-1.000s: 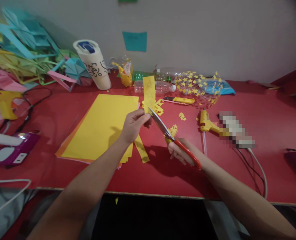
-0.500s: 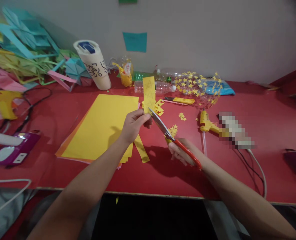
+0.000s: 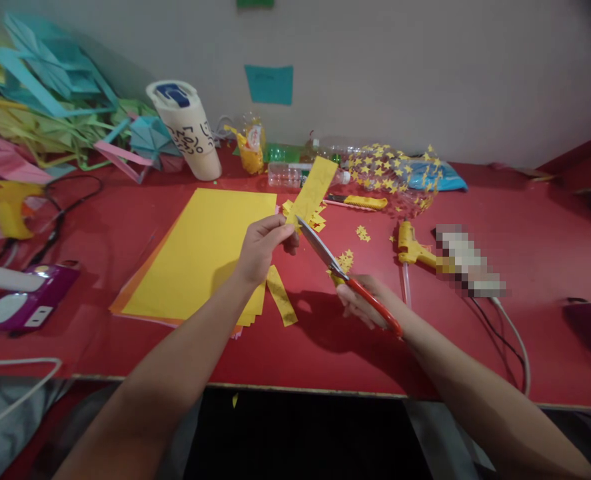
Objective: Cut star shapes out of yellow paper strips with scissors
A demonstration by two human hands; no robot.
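My left hand (image 3: 270, 243) pinches the lower end of a yellow paper strip (image 3: 315, 185), which leans up to the right and bears faint star outlines. Red-handled scissors (image 3: 342, 269) are gripped in my right hand (image 3: 362, 300); their blade tips meet the strip beside my left fingertips. Whether the blades are fully closed is hard to make out. Below my left hand another yellow strip (image 3: 282, 297) lies on the table. Small cut-out paper stars (image 3: 345, 260) lie behind the scissors, and yellow scraps with star-shaped holes (image 3: 318, 219) sit behind the held strip.
A stack of yellow paper (image 3: 200, 253) covers the left middle of the red table (image 3: 475, 360). Further back stand a white tumbler (image 3: 190, 137), plastic bottles (image 3: 282, 175) and a star-covered bottle (image 3: 390, 173). A box cutter (image 3: 365, 202) and yellow glue gun (image 3: 412, 245) lie right.
The held yellow strip has tilted from nearly upright to leaning right. My left hand has turned slightly with it, while the scissors have stayed almost in place.
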